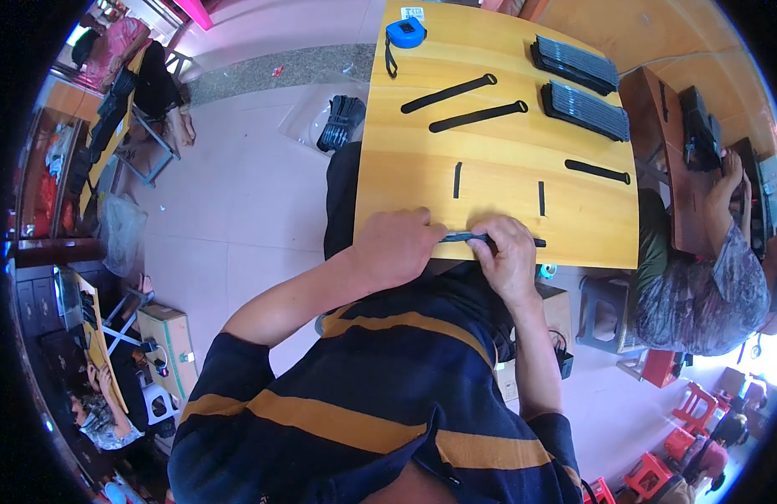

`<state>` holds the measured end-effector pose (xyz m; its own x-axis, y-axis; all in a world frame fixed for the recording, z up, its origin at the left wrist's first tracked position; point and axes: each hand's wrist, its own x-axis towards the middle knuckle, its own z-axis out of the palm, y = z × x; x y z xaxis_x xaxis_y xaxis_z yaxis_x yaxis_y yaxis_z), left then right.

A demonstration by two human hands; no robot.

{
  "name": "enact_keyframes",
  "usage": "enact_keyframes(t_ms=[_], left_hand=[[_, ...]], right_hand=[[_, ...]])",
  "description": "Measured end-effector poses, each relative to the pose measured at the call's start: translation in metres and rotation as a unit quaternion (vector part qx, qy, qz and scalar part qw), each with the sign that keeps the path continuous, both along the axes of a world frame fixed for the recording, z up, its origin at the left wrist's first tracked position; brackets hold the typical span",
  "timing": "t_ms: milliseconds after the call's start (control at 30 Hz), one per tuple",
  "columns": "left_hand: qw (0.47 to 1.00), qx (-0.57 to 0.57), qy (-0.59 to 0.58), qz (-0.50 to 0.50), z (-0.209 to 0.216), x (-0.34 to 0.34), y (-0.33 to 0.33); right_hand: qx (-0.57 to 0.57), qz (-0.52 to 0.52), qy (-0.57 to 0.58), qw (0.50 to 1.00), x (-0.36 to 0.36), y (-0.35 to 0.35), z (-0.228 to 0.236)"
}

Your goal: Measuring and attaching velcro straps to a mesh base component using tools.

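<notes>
At the near edge of the yellow wooden table (497, 151), both my hands are closed on a black strap (462, 237) with a greyish, shiny stretch showing between them. My left hand (397, 244) pinches its left end. My right hand (506, 252) grips farther along, and a dark end pokes out past it. Whether it is one strap or several layers, I cannot tell. Just beyond the hands, two short black strips (457, 180) stand apart on the tabletop. Farther off lie two long black straps with looped ends (449, 93), and another looped strap (597, 172) rests to the right.
Two stacks of bundled black straps (575, 63) sit at the far right of the table. A blue tape measure (405, 34) lies at the far left corner. Beside the table, a clear bag (308, 118) with dark straps is on the floor. Another person (699, 286) sits close on the right.
</notes>
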<state>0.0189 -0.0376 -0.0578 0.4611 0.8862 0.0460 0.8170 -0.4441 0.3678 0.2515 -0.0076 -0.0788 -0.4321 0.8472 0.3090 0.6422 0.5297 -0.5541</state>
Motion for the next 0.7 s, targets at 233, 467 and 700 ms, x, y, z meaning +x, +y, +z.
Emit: enact_keyframes(t_ms=[233, 467, 700], left_hand=[[0.999, 0.047, 0.002, -0.003, -0.003, 0.006, -0.006], [0.999, 0.014, 0.004, -0.03, -0.001, 0.004, -0.002], [0.997, -0.03, 0.031, -0.065, 0.004, 0.004, 0.009]], right_hand=[[0.003, -0.001, 0.012, 1.0, -0.002, 0.0, -0.003], [-0.009, -0.017, -0.007, 1.0, -0.002, -0.003, -0.004], [0.027, 0.012, 0.008, 1.0, 0.0, -0.004, -0.011]])
